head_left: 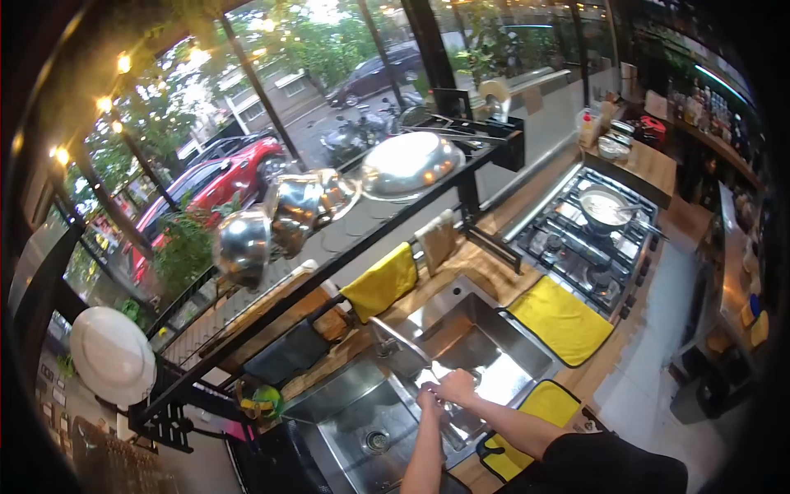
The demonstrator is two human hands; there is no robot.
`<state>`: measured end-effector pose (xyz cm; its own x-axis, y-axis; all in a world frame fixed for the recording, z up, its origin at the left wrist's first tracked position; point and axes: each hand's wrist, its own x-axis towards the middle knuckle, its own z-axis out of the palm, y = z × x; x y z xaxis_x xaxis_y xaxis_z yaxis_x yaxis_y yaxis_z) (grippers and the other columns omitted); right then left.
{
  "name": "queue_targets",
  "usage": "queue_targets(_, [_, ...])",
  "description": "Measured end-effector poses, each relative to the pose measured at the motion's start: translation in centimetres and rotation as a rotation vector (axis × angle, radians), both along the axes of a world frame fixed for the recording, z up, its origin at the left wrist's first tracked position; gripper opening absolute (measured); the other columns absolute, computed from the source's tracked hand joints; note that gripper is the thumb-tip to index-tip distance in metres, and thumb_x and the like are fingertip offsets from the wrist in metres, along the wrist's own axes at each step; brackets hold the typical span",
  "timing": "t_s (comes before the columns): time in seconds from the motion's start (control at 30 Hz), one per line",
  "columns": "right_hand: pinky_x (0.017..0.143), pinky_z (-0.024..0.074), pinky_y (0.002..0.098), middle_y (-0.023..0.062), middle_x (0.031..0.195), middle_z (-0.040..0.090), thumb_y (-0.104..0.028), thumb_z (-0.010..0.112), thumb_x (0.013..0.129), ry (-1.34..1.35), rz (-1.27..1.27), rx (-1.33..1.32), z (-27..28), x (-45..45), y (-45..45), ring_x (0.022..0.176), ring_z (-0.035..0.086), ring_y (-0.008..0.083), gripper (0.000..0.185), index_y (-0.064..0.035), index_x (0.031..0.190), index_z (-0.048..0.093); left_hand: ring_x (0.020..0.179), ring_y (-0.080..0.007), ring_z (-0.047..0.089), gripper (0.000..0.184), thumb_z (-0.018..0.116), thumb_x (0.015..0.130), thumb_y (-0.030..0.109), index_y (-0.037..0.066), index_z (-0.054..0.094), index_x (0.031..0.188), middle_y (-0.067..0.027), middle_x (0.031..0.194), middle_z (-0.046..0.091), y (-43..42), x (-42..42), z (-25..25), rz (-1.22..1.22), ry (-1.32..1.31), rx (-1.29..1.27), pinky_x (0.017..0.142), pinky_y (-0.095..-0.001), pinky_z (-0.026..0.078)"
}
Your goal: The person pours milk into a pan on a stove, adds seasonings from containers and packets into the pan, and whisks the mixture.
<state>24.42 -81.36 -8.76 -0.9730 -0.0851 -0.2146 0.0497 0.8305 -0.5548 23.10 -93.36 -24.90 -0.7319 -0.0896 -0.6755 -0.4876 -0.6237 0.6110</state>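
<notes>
Below the faucet point(401, 336), over the double steel sink point(350, 416) near the divider between its basins, my two hands are close together. My left hand point(427, 398) has its fingers curled in against the right one. Beside it, my right hand point(455, 387) is closed, knuckles up. Something small and shiny may lie between them, but it is too small to name. Part of the fingers is hidden by the backs of the hands.
Yellow cloths point(561, 319) lie right of the sink; another yellow cloth point(380, 281) hangs from the black rack point(329, 284). Steel bowls point(243, 247) and a domed lid point(411, 165) sit on the rack. A pan point(605, 207) stands on the gas stove point(568, 255).
</notes>
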Motion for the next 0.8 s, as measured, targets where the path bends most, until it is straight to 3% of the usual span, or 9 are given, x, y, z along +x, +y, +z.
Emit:
queue_targets(0.07, [0.077, 0.0505, 0.0451, 0.0208, 0.08, 0.068, -0.061, 0.047, 0.086, -0.153, -0.227, -0.178, -4.5, -1.7, -2.2, 0.082, 0.067, 0.0381, 0.064, -0.0026, 0.077, 0.072, 0.077, -0.0131, 0.059, 0.024, 0.047, 0.098, 0.034, 0.012, 0.057, 0.103, -0.0003, 0.089, 0.059, 0.7, 0.1, 0.9, -0.158, 0.095, 0.092, 0.059, -0.0297, 0.047])
queue_targets(0.17, [0.071, 0.047, 0.0417, 0.0167, 0.082, 0.065, -0.042, 0.06, 0.086, -0.093, -0.353, -0.834, -6.5, -1.8, -3.3, 0.079, 0.061, 0.0273, 0.043, 0.0003, 0.091, 0.064, 0.089, -0.0151, 0.061, 0.03, 0.051, 0.093, 0.04, 0.013, 0.057, 0.103, -0.0036, 0.094, 0.06, 1.7, 1.5, 6.0, -0.276, 0.432, 0.459, 0.076, -0.0321, 0.052])
queue_targets(0.2, [0.071, 0.047, 0.0417, 0.0167, 0.082, 0.065, -0.042, 0.06, 0.086, -0.09, -0.396, -0.836, -7.5, -1.9, -3.1, 0.079, 0.061, 0.0273, 0.043, 0.0003, 0.091, 0.064, 0.086, -0.0173, 0.06, 0.029, 0.05, 0.092, 0.038, 0.011, 0.057, 0.101, -0.0037, 0.089, 0.059, 2.2, 0.5, 6.6, -0.052, 0.221, 0.486, 0.076, -0.0334, 0.051])
queue_targets(0.27, [0.067, 0.0473, 0.0317, 0.0095, 0.078, 0.06, -0.032, 0.061, 0.089, -0.423, -0.856, -1.894, -8.7, -2.6, -3.4, 0.069, 0.059, 0.0189, 0.027, -0.0054, 0.095, 0.058, 0.087, -0.0222, 0.062, 0.036, 0.049, 0.09, 0.041, 0.009, 0.054, 0.104, -0.0059, 0.094, 0.059, 3.6, 0.8, 12.6, -0.14, 0.097, 0.332, 0.069, -0.0369, 0.05])
queue_targets(0.37, [0.072, 0.0466, 0.0334, 0.0106, 0.079, 0.06, -0.036, 0.059, 0.089, -0.476, -1.041, -1.95, -7.1, -2.6, -1.9, 0.069, 0.057, 0.0212, 0.037, 0.0, 0.095, 0.058, 0.08, -0.0209, 0.06, 0.031, 0.052, 0.089, 0.036, 0.008, 0.055, 0.1, -0.0052, 0.089, 0.058, 4.1, 0.8, 10.4, -0.164, 0.069, 0.222, 0.065, -0.0359, 0.049])
queue_targets(0.47, [0.078, 0.0462, 0.0369, 0.0126, 0.093, 0.059, -0.037, 0.057, 0.09, -0.401, -0.922, -1.666, -11.7, -4.9, -3.3, 0.081, 0.057, 0.0239, 0.041, 0.0021, 0.099, 0.054, 0.074, -0.0196, 0.058, 0.026, 0.055, 0.088, 0.032, 0.007, 0.056, 0.096, -0.0045, 0.083, 0.057, 4.5, -0.5, 8.6, -0.164, 0.113, 0.112, 0.061, -0.0349, 0.047])
queue_targets(0.57, [0.084, 0.0461, 0.0441, 0.024, 0.101, 0.06, -0.024, 0.055, 0.085, -0.024, -0.388, -0.663, -7.9, -2.0, -4.3, 0.091, 0.061, 0.0348, 0.035, 0.0023, 0.108, 0.055, 0.068, -0.0182, 0.056, 0.022, 0.059, 0.087, 0.028, 0.006, 0.057, 0.093, -0.0038, 0.078, 0.056, 4.3, -2.2, 7.7, -0.159, 0.162, -0.002, 0.057, -0.0339, 0.045])
queue_targets(0.67, [0.081, 0.0488, 0.0471, 0.0233, 0.08, 0.061, -0.021, 0.054, 0.085, 0.337, -0.507, -0.724, -8.4, -1.1, -5.6, 0.088, 0.063, 0.0399, 0.027, 0.0029, 0.095, 0.059, 0.062, -0.0169, 0.054, 0.018, 0.062, 0.087, 0.023, 0.006, 0.058, 0.089, -0.0031, 0.073, 0.055, 3.0, -3.8, 5.6, -0.152, 0.257, -0.197, 0.053, -0.033, 0.043])
queue_targets(0.8, [0.076, 0.0506, 0.0484, 0.0235, 0.075, 0.065, -0.017, 0.049, 0.089, 0.073, -0.072, -0.345, -3.1, 2.2, -1.1, 0.075, 0.065, 0.0394, 0.024, 0.0018, 0.086, 0.064, 0.054, -0.0151, 0.051, 0.015, 0.066, 0.086, 0.017, 0.005, 0.059, 0.084, -0.0022, 0.065, 0.053, -1.9, -6.2, -0.5, -0.252, 0.287, -1.372, 0.048, -0.0317, 0.041])
